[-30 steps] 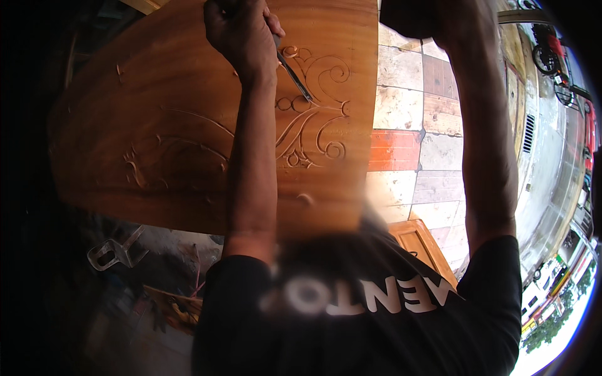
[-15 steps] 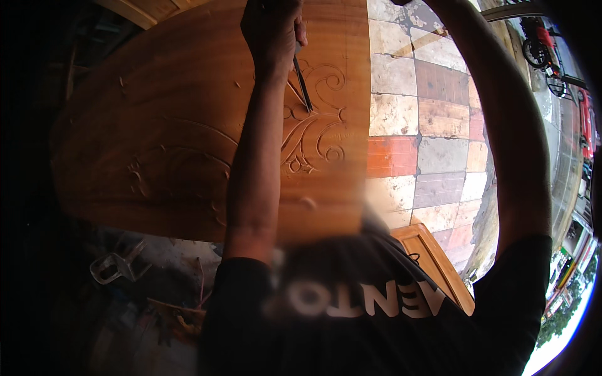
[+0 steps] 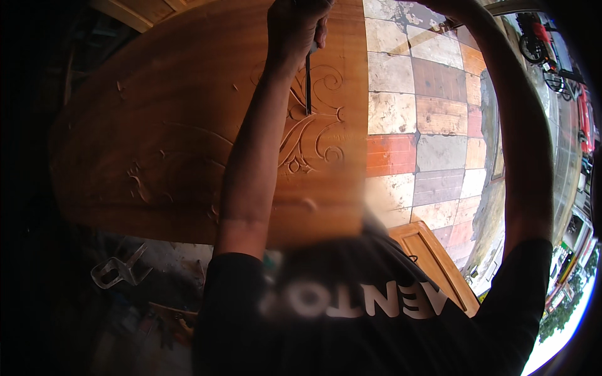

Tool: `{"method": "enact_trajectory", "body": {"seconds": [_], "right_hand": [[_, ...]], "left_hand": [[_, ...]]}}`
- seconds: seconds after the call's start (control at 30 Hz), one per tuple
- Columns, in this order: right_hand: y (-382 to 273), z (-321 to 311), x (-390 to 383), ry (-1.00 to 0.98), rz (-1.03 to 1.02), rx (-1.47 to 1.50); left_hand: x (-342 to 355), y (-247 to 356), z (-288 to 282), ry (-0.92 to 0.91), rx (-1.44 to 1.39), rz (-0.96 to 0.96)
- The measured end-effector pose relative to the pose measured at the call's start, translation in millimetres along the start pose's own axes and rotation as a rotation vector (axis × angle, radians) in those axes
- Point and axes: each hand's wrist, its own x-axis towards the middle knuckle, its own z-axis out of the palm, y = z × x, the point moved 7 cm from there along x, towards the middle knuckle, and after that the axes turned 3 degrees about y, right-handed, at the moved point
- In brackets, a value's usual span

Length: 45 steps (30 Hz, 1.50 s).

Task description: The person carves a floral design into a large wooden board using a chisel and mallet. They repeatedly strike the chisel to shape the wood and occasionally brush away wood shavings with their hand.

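My left hand is closed around the handle of a chisel, near the top of the view. The dark, slim blade stands nearly upright, its tip resting on a carved scroll pattern. That pattern is cut into a broad brown wooden panel, with curling leaf and spiral lines, some deep and some shallow. My left forearm crosses the panel and hides part of the carving. On the right, my right arm arches up and bends inward at the top edge, where its hand lies outside the picture.
Right of the panel lies a floor of mixed tiles. A framed wooden piece lies close by my body. At lower left a pale plastic stool sits in shadow. Motorbikes stand by the street at far right.
My left hand has shifted right, and the chisel has swung from a slant to nearly upright, its tip staying at about the same spot. My right forearm has moved slightly.
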Motion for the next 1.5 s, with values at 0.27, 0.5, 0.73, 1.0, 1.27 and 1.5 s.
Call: {"method": "enact_trajectory", "body": {"seconds": [0.27, 0.5, 0.73, 1.0, 1.27, 1.5], "right_hand": [[3, 26, -24, 0.056, 0.047, -0.062], [29, -16, -65, 0.620, 0.367, 0.172], [35, 6, -93, 0.367, -0.008, 0.050], [26, 25, -119, 0.212, 0.296, 0.174], [51, 48, -164, 0.502, 0.169, 0.244], [41, 111, -246, 0.515, 0.576, 0.785]], "left_hand": [[-3, -16, 4, -0.084, 0.019, -0.087], [-8, -19, 34, -0.241, -0.043, -0.152], [-24, -10, 55, -0.365, 0.051, -0.177], [-32, -16, 59, -0.446, -0.001, -0.277], [-35, 8, 62, -0.686, -0.213, -0.515], [-87, 34, 6, -0.424, 0.461, 0.020]]}}
